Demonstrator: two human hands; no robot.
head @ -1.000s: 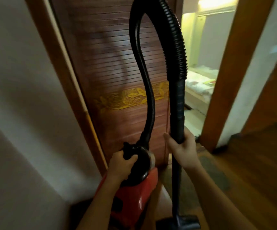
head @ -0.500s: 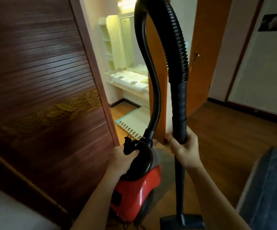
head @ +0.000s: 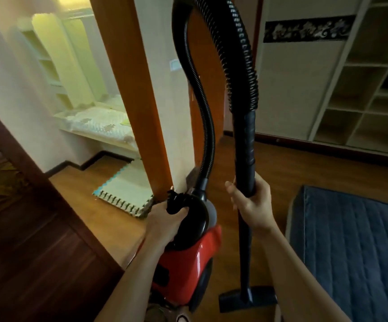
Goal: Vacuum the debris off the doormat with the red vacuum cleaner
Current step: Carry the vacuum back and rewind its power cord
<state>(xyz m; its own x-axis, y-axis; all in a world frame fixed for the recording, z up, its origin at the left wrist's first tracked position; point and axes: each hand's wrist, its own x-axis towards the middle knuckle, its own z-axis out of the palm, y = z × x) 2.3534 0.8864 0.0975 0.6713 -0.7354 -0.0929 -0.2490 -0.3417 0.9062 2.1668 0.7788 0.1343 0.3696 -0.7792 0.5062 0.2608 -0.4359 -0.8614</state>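
Note:
The red vacuum cleaner (head: 186, 268) hangs low in the middle of the view, lifted off the wooden floor. My left hand (head: 165, 220) grips its black carry handle on top. My right hand (head: 252, 205) grips the upright black wand (head: 244, 163), whose floor nozzle (head: 246, 298) hangs near the floor beside the red body. A black ribbed hose (head: 239, 54) loops overhead from the body to the wand. A pale foam mat with a toothed edge (head: 128, 189) lies in the doorway ahead on the left. I cannot make out debris on it.
An orange wooden door frame (head: 139, 112) stands just ahead of the vacuum. A dark wooden louvred door (head: 25, 228) fills the lower left. A blue quilted mattress (head: 351, 247) lies on the floor at right, with pale open shelving (head: 360, 89) behind it.
The view has swung right, from the dark louvred door toward the doorway, the blue mattress and the shelving. Both hands keep the same hold on the vacuum handle and the wand.

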